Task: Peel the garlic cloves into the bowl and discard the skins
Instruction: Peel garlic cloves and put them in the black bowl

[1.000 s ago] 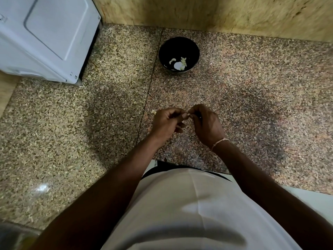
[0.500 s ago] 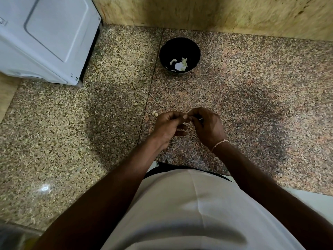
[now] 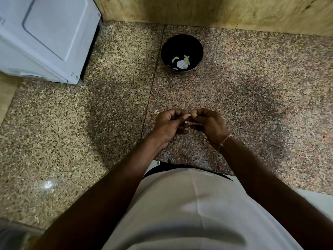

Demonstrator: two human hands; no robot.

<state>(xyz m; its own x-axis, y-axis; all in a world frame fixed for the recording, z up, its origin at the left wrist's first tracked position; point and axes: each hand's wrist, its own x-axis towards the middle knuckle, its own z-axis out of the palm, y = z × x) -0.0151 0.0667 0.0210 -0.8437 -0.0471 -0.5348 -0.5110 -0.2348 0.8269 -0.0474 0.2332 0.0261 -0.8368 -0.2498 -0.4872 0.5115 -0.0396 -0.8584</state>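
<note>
A black bowl (image 3: 182,41) stands on the speckled granite counter, with a few pale peeled garlic cloves (image 3: 182,62) at its bottom. Nearer me, my left hand (image 3: 167,124) and my right hand (image 3: 210,126) meet fingertip to fingertip above the counter. Both have curled fingers and pinch a small garlic clove between them, which the fingers almost wholly hide. A small pale scrap of garlic skin (image 3: 157,112) lies on the counter just left of my left hand.
A white appliance (image 3: 45,37) stands at the back left. A wooden board wall (image 3: 234,11) runs along the back of the granite counter (image 3: 261,98). My white shirt fills the bottom of the view.
Both hands stay joined at the fingertips and have shifted slightly toward me. The fingers have worked a little at the clove. The bowl has not moved.
</note>
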